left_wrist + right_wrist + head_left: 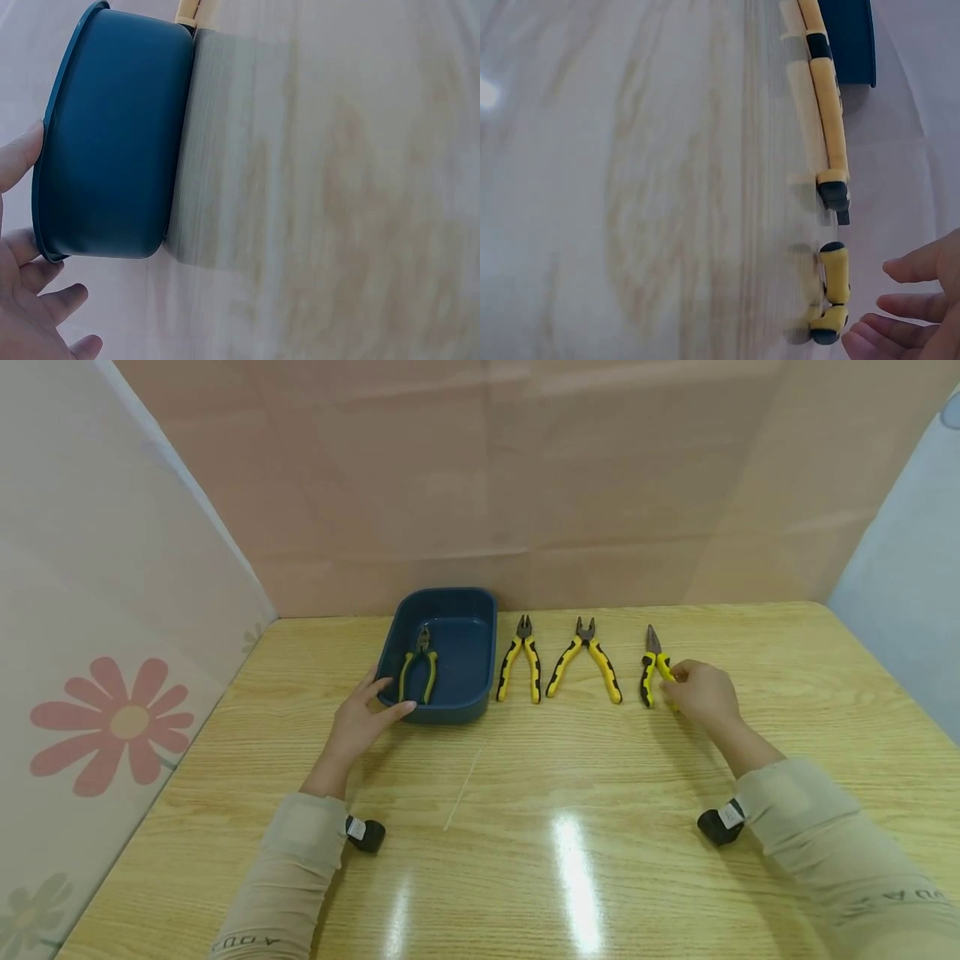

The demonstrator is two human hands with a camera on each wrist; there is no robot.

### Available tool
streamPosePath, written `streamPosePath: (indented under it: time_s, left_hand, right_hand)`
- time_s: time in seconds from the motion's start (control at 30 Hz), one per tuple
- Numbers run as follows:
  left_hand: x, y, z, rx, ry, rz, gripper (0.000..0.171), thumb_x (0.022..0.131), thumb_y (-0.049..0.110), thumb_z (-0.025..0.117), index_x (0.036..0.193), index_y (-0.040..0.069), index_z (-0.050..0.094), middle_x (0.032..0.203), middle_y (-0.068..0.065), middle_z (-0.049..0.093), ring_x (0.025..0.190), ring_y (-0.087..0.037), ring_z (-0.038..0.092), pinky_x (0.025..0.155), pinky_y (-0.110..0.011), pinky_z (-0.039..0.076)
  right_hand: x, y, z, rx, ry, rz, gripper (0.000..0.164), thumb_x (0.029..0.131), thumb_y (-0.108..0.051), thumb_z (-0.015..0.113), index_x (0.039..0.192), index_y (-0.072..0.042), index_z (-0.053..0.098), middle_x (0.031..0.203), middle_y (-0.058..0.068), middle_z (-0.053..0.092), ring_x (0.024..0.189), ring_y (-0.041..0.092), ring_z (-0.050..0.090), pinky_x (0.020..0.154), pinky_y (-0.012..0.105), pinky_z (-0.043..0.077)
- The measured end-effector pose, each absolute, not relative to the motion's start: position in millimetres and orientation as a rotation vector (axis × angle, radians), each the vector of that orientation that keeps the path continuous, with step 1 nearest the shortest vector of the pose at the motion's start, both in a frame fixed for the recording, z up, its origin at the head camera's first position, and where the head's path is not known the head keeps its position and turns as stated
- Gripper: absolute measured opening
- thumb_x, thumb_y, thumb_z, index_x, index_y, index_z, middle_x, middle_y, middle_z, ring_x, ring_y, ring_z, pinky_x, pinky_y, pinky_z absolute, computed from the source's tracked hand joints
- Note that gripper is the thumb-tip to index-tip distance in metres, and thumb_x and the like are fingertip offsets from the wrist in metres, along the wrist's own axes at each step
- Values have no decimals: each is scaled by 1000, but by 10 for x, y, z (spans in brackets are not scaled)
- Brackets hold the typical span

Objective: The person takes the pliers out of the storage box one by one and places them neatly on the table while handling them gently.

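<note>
A dark blue bin (480, 647) stands at the back of the table, and a pair of pliers (406, 681) with green-yellow handles lies inside it. My left hand (356, 720) rests at the bin's near-left corner, its thumb and index finger over the rim (46, 120) and its other fingers spread outside. On the right, needle-nose pliers (647, 681) with yellow and black handles lie with jaws pointing away. My right hand (705, 693) is over their right handle; the right wrist view shows its fingers loosely bent, thumb apart, beside the yellow handles (836, 274).
Two more yellow-and-black pliers, one pair (533, 660) next to the bin and a wider-spread pair (603, 667), lie between the bin and my right hand. A fabric wall (487, 485) rises behind the table, with a flowered panel (90, 568) at left.
</note>
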State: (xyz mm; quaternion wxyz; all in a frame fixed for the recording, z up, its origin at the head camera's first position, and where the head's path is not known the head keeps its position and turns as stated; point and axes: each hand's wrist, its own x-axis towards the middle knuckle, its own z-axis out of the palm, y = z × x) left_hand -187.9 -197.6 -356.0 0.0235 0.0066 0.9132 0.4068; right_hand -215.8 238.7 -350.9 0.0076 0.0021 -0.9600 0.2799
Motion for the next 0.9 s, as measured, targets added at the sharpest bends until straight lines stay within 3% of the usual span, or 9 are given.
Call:
streamPosePath:
  time_s: [0.23, 0.7, 0.9]
  left_hand:
    - [-1895, -1979, -3560, 30, 2836, 1259, 83, 71, 58, 57, 133, 9, 34, 144, 1, 7, 127, -32, 9, 94, -54, 22]
    - [-1895, -1972, -3547, 16, 2802, 1272, 83, 71, 57, 57, 134, 10, 32, 144, 2, 5, 128, -31, 7, 95, -55, 20]
    - [-1880, -1978, -3559, 8, 2797, 1270, 82, 72, 56, 57, 134, 10, 31, 144, 2, 4, 128, -32, 7, 95, -55, 20]
  right_hand:
    - [-2103, 2265, -3448, 88, -2950, 977, 36, 85, -14, 49, 107, 14, 49, 101, 32, 50, 90, 42, 49, 72, 47, 42]
    - [-2063, 1986, -3375, 169, -2933, 1301, 44, 89, -23, 49, 119, 9, 43, 115, 26, 45, 103, 39, 43, 79, 45, 42]
    - [-2068, 1879, -3366, 213, -2904, 1402, 47, 88, -23, 50, 120, 11, 40, 114, 28, 45, 100, 38, 46, 78, 44, 43]
